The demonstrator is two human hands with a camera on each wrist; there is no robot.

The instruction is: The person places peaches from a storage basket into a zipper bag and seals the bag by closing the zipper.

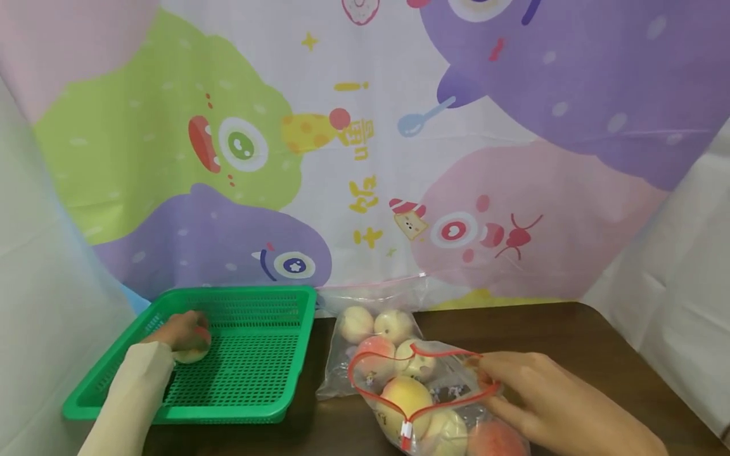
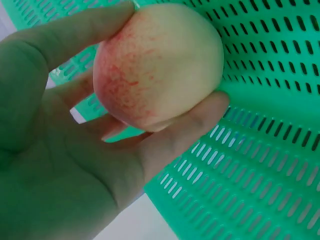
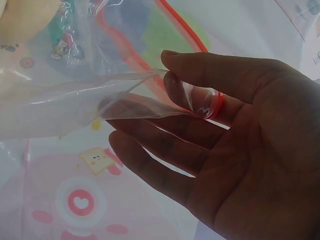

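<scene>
A peach [image 2: 160, 65], pale with a red blush, is gripped by my left hand [image 1: 185, 332] inside the green plastic basket [image 1: 305, 354]. In the left wrist view the thumb and fingers curl round it, close to the slotted basket wall. My right hand [image 1: 542, 392] pinches the edge of a clear zip bag [image 1: 456, 364] with a red seal, and the bag's mouth gapes. Several peaches [image 1: 407, 402] lie in this bag. The right wrist view shows thumb and fingers on the clear film [image 3: 145, 107] by the red zip strip [image 3: 182, 25].
Behind the red-sealed bag, a second clear bag [image 1: 336, 373] with several peaches lies on the dark brown table [image 1: 513, 329]. A cartoon-printed cloth [image 1: 365, 266] hangs at the back, with white cloth [image 1: 673, 272] on the right side.
</scene>
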